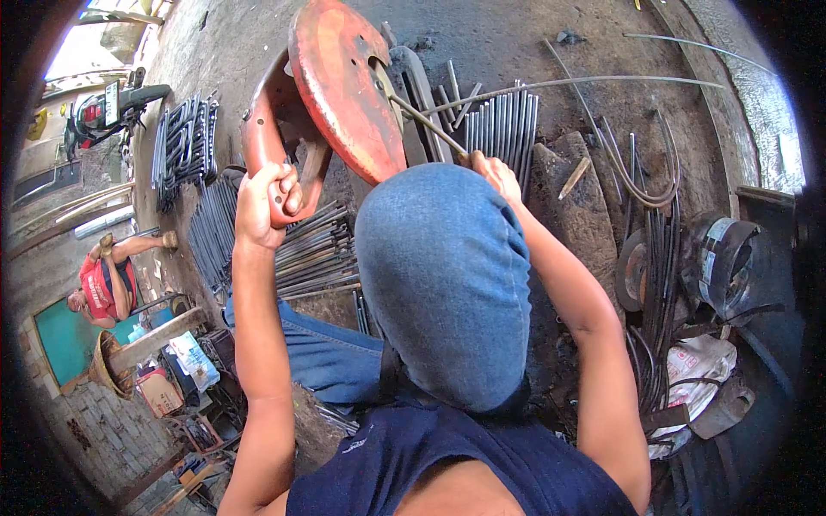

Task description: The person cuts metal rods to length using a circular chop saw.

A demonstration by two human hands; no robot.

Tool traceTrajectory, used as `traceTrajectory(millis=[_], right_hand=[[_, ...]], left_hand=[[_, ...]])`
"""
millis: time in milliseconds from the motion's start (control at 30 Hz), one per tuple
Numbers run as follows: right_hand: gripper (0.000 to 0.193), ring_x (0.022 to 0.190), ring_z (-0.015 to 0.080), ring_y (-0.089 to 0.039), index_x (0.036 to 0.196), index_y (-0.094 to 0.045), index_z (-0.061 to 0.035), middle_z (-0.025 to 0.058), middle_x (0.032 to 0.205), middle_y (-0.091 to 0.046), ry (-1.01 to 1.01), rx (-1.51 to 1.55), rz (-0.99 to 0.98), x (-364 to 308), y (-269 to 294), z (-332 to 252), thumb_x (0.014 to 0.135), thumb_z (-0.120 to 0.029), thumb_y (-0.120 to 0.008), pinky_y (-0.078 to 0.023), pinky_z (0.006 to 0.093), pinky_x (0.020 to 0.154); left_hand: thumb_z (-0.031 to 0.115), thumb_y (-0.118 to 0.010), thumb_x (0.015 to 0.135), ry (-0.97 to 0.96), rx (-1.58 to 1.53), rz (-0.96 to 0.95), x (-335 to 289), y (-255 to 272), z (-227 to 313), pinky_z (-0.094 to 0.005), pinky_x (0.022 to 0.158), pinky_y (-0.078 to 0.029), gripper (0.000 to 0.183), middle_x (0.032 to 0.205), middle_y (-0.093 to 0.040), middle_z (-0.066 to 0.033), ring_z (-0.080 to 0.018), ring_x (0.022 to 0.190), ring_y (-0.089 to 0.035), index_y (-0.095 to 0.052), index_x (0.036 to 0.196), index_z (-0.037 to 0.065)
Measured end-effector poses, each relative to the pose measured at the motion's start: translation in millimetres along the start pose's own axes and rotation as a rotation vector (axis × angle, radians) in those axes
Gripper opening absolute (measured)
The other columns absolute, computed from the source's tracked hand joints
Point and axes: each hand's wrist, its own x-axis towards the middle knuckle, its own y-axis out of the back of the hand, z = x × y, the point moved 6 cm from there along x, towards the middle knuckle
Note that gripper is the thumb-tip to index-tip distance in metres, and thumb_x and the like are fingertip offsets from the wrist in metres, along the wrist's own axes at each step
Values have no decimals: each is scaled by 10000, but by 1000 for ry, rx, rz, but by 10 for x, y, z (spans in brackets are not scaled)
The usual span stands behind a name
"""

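Observation:
My left hand [265,205] is wrapped round the orange handle [261,142] of a chop saw. The saw's scuffed orange blade guard [342,90] rises just right of that hand. Beyond my bent knee, my right hand [497,176] closes on a thin metal rod [428,123]. From there the rod slants up and left to the guard's right side; whether it touches the blade is hidden. My denim-covered knee [443,275] stands between the two arms and hides the lower part of the saw.
Cut rods [503,125] lie in a row beyond my right hand, and more rods [314,254] lie below the saw. Bent bars [185,142] are stacked at left. A grinding-disc-like wheel [632,271] and a coil [723,267] sit at right. A person [103,288] sits far left.

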Motion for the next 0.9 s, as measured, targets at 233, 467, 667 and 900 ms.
traceTrajectory(millis=[233,467,667,900], right_hand=[[228,710,382,-668,928,-572,38,239,751,-653,49,-167,-40,-51,113,-4,886,-145,-443,-539,469,629],[187,679,365,-671,907,-559,21,219,717,-654,78,-254,-52,82,192,-42,882,-129,-450,-546,450,599],[131,668,330,-682,855,-551,4,207,709,-659,154,-329,-39,98,221,-22,874,-93,-465,-550,413,582],[120,657,328,-681,834,-552,3,205,712,-658,161,-328,-3,102,185,-27,862,-91,-483,-549,403,578]], left_hand=[[93,-533,825,-18,-53,-15,28,14,13,-266,407,-348,148,616,-454,-35,-148,436,-439,-463,699,62],[132,-514,863,5,5,-14,32,24,-12,-248,417,-303,197,614,-431,-2,-110,442,-396,-442,683,95],[147,-510,863,8,28,-8,24,10,-6,-250,415,-306,232,600,-416,1,-107,441,-396,-428,650,108],[156,-514,859,6,23,-8,19,-4,-1,-240,410,-309,218,596,-396,12,-108,441,-397,-427,666,104]])
